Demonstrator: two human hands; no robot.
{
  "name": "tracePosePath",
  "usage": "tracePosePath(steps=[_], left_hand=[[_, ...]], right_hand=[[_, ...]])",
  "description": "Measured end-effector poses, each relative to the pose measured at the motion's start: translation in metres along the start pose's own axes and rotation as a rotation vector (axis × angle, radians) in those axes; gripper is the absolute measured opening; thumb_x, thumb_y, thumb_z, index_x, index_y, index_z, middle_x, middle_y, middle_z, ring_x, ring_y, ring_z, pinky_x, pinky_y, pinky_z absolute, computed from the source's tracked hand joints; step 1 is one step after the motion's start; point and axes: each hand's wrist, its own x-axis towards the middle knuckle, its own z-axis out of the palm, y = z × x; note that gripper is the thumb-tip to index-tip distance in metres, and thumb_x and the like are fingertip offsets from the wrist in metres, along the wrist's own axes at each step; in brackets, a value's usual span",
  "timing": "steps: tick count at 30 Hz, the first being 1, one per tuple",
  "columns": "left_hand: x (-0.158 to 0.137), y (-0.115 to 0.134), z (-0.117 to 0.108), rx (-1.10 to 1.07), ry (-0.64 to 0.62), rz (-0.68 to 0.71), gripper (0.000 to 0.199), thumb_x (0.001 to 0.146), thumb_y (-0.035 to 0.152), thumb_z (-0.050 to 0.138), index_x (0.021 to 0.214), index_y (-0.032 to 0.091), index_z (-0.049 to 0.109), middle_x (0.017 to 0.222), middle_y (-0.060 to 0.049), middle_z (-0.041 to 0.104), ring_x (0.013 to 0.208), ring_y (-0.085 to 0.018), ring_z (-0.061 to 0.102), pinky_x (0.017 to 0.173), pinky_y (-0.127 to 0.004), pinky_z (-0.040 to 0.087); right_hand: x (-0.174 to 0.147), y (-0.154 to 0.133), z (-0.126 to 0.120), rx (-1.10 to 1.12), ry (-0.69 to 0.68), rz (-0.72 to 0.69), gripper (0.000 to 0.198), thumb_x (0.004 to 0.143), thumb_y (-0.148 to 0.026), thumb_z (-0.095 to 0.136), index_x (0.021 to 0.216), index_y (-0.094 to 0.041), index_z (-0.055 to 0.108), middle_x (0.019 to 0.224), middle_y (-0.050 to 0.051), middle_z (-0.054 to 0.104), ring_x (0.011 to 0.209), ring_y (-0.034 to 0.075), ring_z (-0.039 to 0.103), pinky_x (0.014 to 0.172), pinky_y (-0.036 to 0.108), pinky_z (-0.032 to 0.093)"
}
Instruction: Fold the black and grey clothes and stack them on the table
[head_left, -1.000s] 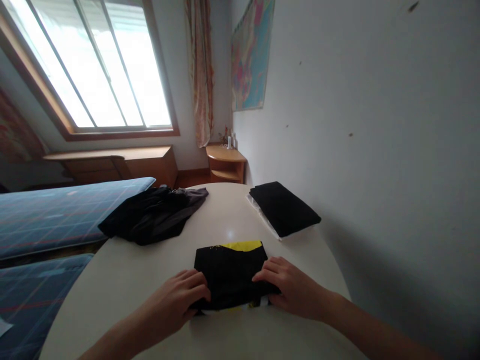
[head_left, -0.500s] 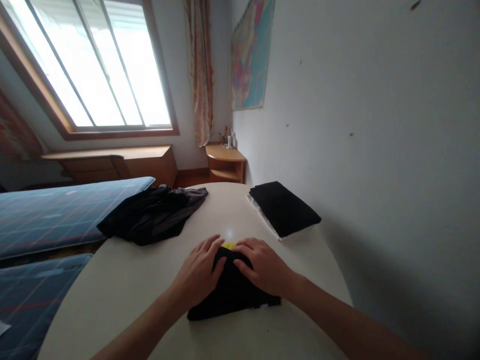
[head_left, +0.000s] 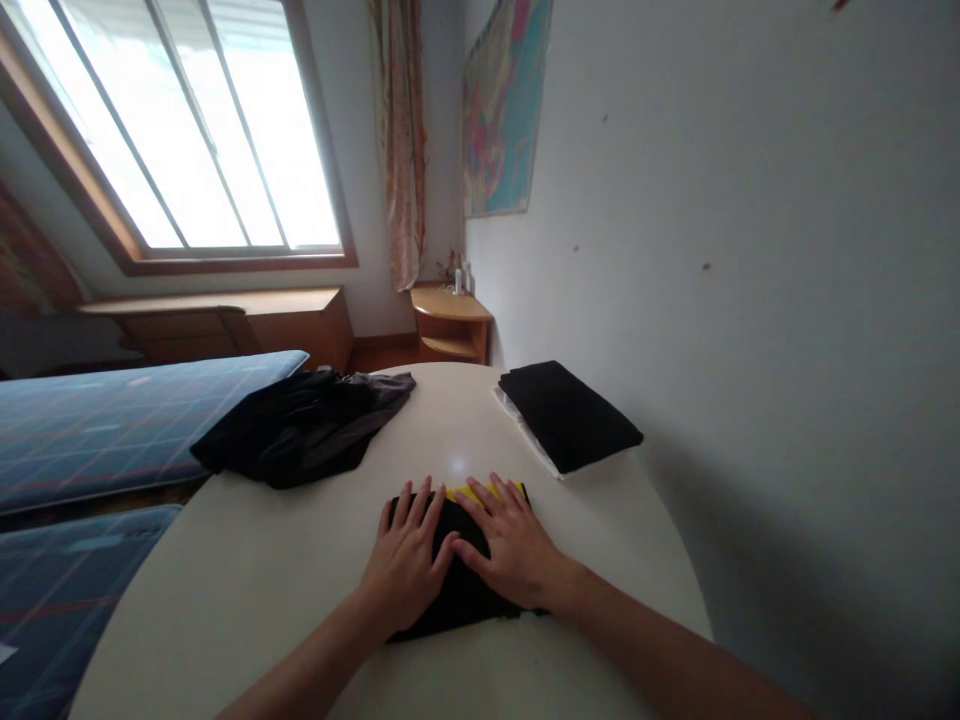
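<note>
Black cloth (head_left: pixel 459 605), folded into a flat packet with a yellow strip (head_left: pixel 452 494) at its far edge, lies on the near part of the white table (head_left: pixel 225 600) in the head view. Left hand (head_left: pixel 405 565) and right hand (head_left: pixel 517 545) both rest palm-down on it, fingers spread, thumb tips close together; neither pinches anything. It looks light, soft and limp, not fragile, and would probably unfold if lifted by one corner. Holding both sides, thumbs above and fingers beneath, seems best; whether the fabric is slippery I cannot tell. Beyond it to the left, a loose dark pile (head_left: pixel 300 440) sprawls at the table's edge, near the blue mattress (head_left: pixel 135 430). To the right, a folded black bundle (head_left: pixel 566 420) with a white layer under it sits near the wall (head_left: pixel 750 400). Both are apart from the cloth, so neither blocks its sides.
</note>
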Motion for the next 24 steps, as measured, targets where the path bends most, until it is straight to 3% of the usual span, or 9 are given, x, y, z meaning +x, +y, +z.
tracePosePath(steps=[3, 8, 10, 16, 24], left_hand=[[0.0, 0.0, 0.002, -0.024, 0.027, -0.002, 0.061, 0.099, 0.045, 0.042, 0.154, 0.02, 0.038, 0.163, -0.008, 0.029, 0.15, -0.033, 0.024, 0.118, -0.053, 0.027], [0.0, -0.001, 0.005, -0.117, 0.068, -0.021, 0.06, 0.099, 0.045, 0.042, 0.152, 0.018, 0.04, 0.159, -0.01, 0.038, 0.15, -0.03, 0.027, 0.119, -0.052, 0.026], [0.001, -0.003, 0.006, -0.162, 0.088, -0.043, 0.057, 0.099, 0.04, 0.042, 0.15, 0.016, 0.042, 0.157, -0.01, 0.042, 0.148, -0.028, 0.03, 0.12, -0.049, 0.027], [0.005, -0.02, 0.005, -0.213, 0.15, -0.146, 0.049, 0.096, 0.028, 0.039, 0.142, 0.012, 0.049, 0.147, -0.013, 0.053, 0.139, -0.026, 0.045, 0.117, -0.045, 0.034], [0.008, -0.028, 0.0, -0.202, 0.166, -0.139, 0.048, 0.094, 0.032, 0.048, 0.137, 0.011, 0.051, 0.139, -0.014, 0.059, 0.131, -0.028, 0.051, 0.114, -0.046, 0.037]], right_hand=[[0.003, -0.001, -0.004, 0.005, -0.031, 0.002, 0.07, 0.096, -0.068, 0.035, 0.154, -0.029, 0.037, 0.162, 0.006, 0.032, 0.15, 0.035, 0.02, 0.121, 0.055, 0.012], [0.029, -0.003, -0.02, -0.037, -0.001, 0.03, 0.056, 0.101, -0.057, 0.034, 0.136, -0.022, 0.06, 0.136, 0.012, 0.063, 0.127, 0.029, 0.054, 0.111, 0.046, 0.033], [0.046, -0.003, -0.025, -0.065, -0.002, 0.067, 0.053, 0.101, -0.053, 0.035, 0.127, -0.019, 0.066, 0.124, 0.014, 0.069, 0.118, 0.028, 0.06, 0.104, 0.042, 0.04], [0.078, 0.001, -0.029, -0.018, -0.139, 0.071, 0.048, 0.09, -0.058, 0.053, 0.11, -0.019, 0.072, 0.111, 0.013, 0.074, 0.104, 0.027, 0.068, 0.086, 0.033, 0.048], [0.064, 0.011, -0.047, 0.071, -0.317, 0.071, 0.046, 0.083, -0.059, 0.064, 0.096, -0.017, 0.077, 0.093, 0.01, 0.076, 0.082, 0.023, 0.069, 0.067, 0.028, 0.045]])
